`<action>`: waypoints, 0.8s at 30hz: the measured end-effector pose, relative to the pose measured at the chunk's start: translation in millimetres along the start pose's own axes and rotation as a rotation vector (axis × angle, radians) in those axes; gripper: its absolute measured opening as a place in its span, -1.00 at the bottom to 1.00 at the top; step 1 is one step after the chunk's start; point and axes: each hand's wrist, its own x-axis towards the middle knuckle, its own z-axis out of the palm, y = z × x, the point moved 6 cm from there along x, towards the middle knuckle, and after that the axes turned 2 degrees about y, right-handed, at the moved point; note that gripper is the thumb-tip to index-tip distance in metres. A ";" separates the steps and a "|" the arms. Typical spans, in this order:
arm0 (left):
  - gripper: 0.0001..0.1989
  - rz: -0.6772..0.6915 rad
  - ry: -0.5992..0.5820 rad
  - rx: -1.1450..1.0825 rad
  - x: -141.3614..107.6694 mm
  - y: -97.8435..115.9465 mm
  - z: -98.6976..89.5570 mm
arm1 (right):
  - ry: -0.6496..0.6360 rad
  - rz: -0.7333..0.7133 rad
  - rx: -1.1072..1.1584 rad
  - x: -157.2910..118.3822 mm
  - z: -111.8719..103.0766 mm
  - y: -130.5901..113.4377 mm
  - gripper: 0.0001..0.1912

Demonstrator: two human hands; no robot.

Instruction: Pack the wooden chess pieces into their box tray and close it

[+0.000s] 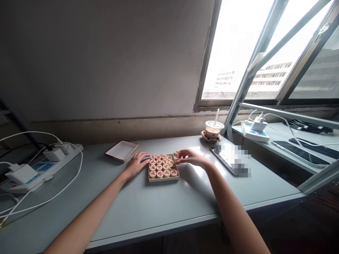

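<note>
A shallow box of round wooden Chinese chess pieces sits on the grey desk. The pieces stand in rows and carry red characters, a few of them dark. My left hand rests at the box's left side, its fingers stretched out and the fingertips by the edge. At the upper right corner, my right hand pinches one Chinese chess piece with a red mark; my fingers partly cover it. Behind my left hand lies the box lid, its pale inside facing up.
A lidded drink cup with a straw stands in a cardboard holder at the back right. Nearer lies a phone, partly blurred out. A power strip with white chargers and cables occupies the left; another power strip sits beyond the metal frame.
</note>
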 end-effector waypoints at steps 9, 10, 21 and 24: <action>-0.65 -0.024 -0.048 0.006 -1.9 4.7 -1.1 | 0.281 0.134 -0.404 -1.0 -18.7 19.5 -0.65; -0.65 -0.023 -0.051 0.003 -1.9 5.0 -1.3 | 0.240 0.075 -0.361 -1.2 -14.5 10.8 -0.67; -0.64 -0.016 -0.057 -0.008 -3.0 7.7 -3.2 | -0.254 -0.075 -0.215 -6.6 29.2 -23.5 -0.56; -0.64 -0.018 -0.064 -0.009 -2.8 9.0 -3.2 | -0.234 -0.063 -0.216 -5.1 28.6 -21.7 -0.57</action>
